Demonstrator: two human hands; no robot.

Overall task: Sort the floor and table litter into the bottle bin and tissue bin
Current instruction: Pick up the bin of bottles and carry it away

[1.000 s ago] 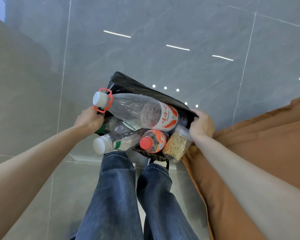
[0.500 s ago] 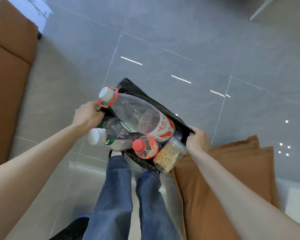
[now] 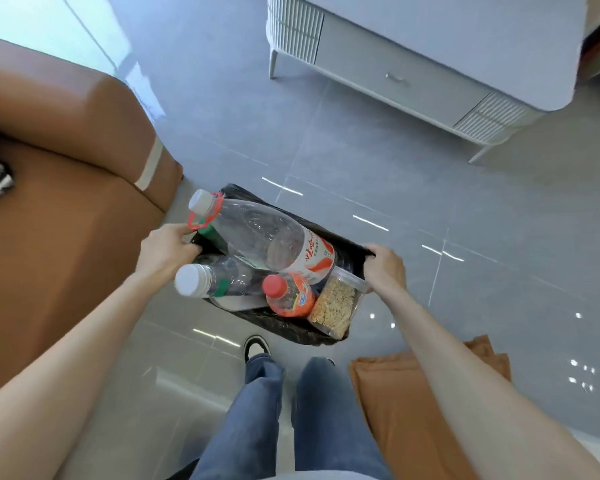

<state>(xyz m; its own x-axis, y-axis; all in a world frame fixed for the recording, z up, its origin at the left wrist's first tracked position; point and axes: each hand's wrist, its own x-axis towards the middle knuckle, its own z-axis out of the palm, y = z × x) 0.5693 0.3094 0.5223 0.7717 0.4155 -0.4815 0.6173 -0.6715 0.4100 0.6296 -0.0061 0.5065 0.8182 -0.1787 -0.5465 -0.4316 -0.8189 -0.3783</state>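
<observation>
The bottle bin has swung clear of the orange cushion, left hand and right hand each clenched on its black-lined rim, clear bottles heaped inside.

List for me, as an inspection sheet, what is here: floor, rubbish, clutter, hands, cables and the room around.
Surface: grey tiled floor, glossy, with light reflections.
Job's things: black-lined bin holds large clear bottle, white-capped bottle, orange bottle and clear jar of grainy contents.
Clutter: orange cushion on the floor by the right leg.
Hands: left hand and right hand each grip the bin's rim.
Cables: nothing seen.
Surroundings: brown sofa to the left, white cabinet ahead.
</observation>
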